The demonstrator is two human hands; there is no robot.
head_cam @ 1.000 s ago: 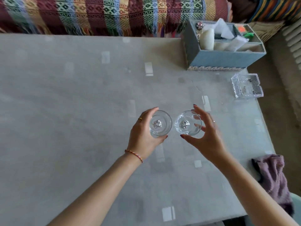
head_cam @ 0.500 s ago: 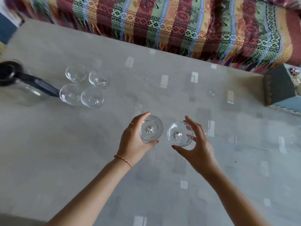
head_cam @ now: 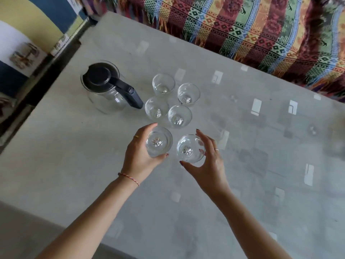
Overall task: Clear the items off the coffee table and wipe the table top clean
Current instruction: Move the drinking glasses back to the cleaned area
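A: In the head view, what does each hand have?

B: The left hand (head_cam: 139, 157) curls its grip round one glass (head_cam: 158, 141), thumb on the near side, fingers on the far side. The right hand (head_cam: 207, 163) does the same with a second glass (head_cam: 189, 148). Both glasses are over the grey surface (head_cam: 74, 165), just beside four more glasses (head_cam: 170, 99) which stand in a tight group. I cannot tell if the two held glasses touch the surface or are a little above it.

A: And the jug?

B: The glass jug (head_cam: 108, 90) with a black lid stands left of the group, its handle pointing toward them.

A: How will the glasses handle?

B: I judge them light, stiff, smooth and easy to break. They look empty. It is better to take hold round the wall, not by the rim, and to keep them from knocking together. The jug should be taken by its handle
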